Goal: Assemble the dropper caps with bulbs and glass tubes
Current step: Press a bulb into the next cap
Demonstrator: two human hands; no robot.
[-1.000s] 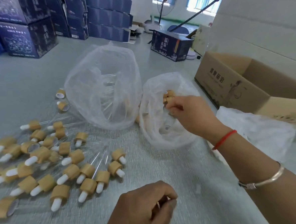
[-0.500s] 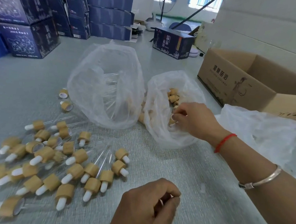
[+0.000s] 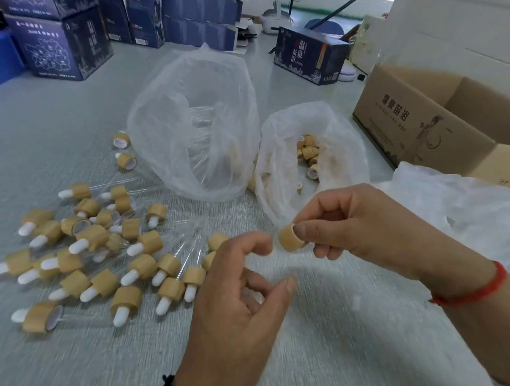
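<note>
The right hand point(image 3: 362, 226) pinches 1 tan, bamboo-look cylindrical cap point(image 3: 289, 238) just in front of the white plastic cap bag point(image 3: 281, 176). The left hand point(image 3: 241, 299), loosely curled beside it, holds nothing visible. Step: cap fetched. Next, judged: insert bulb.

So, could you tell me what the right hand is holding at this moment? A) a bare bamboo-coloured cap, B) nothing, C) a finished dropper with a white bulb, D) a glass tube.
A: the right hand pinches a bare bamboo-coloured cap at its fingertips, with no bulb or tube showing on it.
</note>
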